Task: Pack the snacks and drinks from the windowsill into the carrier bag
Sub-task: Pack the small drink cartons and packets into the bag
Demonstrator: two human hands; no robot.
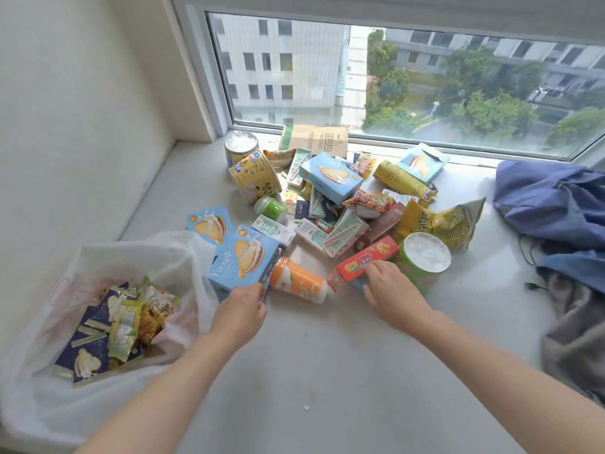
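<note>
**Desk:** Which item are you on, and where is it?

**Me:** The blue box (244, 260), at the 8 o'clock corner of the pile (340, 204), tipped up off the windowsill (327, 355). My left hand (240, 309) has its fingers curled round the near bottom corner, so I hold it by one end only.

**Desk:** And the bag?

**Me:** The carrier bag (170, 253) lies at 9 o'clock from that hand, just beside it. Its mouth gapes, and a dark box (88, 348) and some wrappers (127, 326) lie inside. I judge it a short swing over.

**Desk:** How do you do it well?

**Me:** I lift before I swing. The orange bottle (299, 280) lies on its side at the box's 3 o'clock, very close. Something thin also seems tucked under the box, so dragging could roll one and drop the other. Then I lay the box flat on the dark box, so the load stays level.

**Desk:** Your other side?

**Me:** My right hand (389, 290) sits at the bottle's 3 o'clock, fingers bent lightly over the near end of the red box (366, 258). I can't tell whether the thumb has closed under it. The green tub (424, 260) stands just beside that box at its 3 o'clock, so I'd draw the box toward 6 o'clock first.
</note>
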